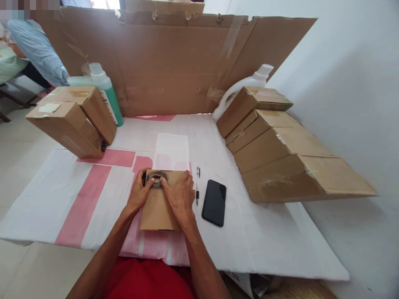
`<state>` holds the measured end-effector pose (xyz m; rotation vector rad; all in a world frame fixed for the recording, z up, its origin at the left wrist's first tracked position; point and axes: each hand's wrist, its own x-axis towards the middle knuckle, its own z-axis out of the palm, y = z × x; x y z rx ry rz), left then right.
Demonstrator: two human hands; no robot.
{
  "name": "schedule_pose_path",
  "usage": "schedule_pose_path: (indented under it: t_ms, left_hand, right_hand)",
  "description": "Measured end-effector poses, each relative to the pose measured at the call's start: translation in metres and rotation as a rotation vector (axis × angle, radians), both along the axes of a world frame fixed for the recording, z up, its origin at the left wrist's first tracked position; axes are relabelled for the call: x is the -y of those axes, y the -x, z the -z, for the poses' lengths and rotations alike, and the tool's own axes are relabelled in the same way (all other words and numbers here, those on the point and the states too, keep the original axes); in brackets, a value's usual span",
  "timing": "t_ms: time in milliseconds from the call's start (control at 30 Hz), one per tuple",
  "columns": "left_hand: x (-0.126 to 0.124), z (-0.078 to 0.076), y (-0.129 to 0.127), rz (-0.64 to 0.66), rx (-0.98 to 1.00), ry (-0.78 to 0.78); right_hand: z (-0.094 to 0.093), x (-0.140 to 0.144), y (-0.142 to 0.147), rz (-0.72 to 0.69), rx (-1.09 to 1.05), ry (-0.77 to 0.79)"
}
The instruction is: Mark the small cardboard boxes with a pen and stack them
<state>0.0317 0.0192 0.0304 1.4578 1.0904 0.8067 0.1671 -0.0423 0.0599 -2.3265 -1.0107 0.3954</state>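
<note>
A: What are the hands doing in the head view?
B: The left hand (140,194) and right hand (181,195) are pinching a dark ring (156,179) onto the small box (160,203), mid-table.
A: Finished?
B: Seemingly not; they're pressing down.

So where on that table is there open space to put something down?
Bare cloth lies left of the hands, below the two left boxes, and along the near right edge below the phone. The right side is crowded with stacked boxes; the middle holds the small box, pen and paper sheet.
</note>
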Motion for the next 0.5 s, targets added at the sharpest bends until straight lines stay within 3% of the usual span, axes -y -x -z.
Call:
schedule_pose_path:
  t_ms: [167, 300, 400, 500]
  left_hand:
    - [-0.006, -0.009, -0.002, 0.01, -0.029, -0.005]
    - [-0.005, -0.01, -0.001, 0.001, -0.015, 0.016]
    - [-0.003, -0.008, 0.003, 0.008, 0.053, 0.102]
    - [0.003, -0.002, 0.013, 0.05, 0.13, 0.172]
  right_hand:
    - [-0.001, 0.01, -0.005, -0.034, -0.077, 0.011]
    - [-0.006, 0.03, -0.045, -0.059, -0.12, 0.003]
    - [-0.005, 0.043, -0.075, 0.007, -0.082, 0.098]
    - [0.004, 0.044, -0.086, 0.021, -0.041, 0.214]
